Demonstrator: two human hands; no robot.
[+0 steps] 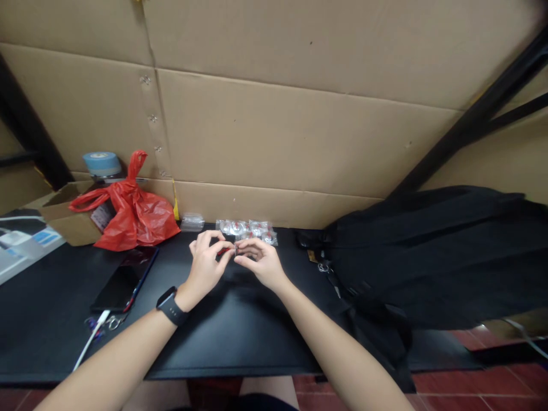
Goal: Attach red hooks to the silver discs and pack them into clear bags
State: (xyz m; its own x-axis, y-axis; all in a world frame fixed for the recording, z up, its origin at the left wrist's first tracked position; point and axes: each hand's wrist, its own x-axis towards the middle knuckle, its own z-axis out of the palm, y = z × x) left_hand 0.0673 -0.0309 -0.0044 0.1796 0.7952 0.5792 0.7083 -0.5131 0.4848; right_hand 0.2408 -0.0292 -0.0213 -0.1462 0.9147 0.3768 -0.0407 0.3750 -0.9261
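Observation:
My left hand [208,260] and my right hand [263,265] meet above the black table, fingertips almost touching. Both are closed in a pinch. Between them is a small thin pale piece [235,249], seen edge-on, with a bit of red [224,249] by the left fingers; its kind is too small to make out. Just behind the fingers lie several clear plastic packets [259,226] with round, shiny contents and red spots. To their left rests a stack of clear flat bags [192,222].
At left are a red plastic bag [137,217], a cardboard box [71,220], a blue-lidded container [101,164] and a phone [125,279] on a white cable. A black cloth bag [436,257] with keys [325,268] beside it covers the right. Cardboard panels [274,137] wall the back.

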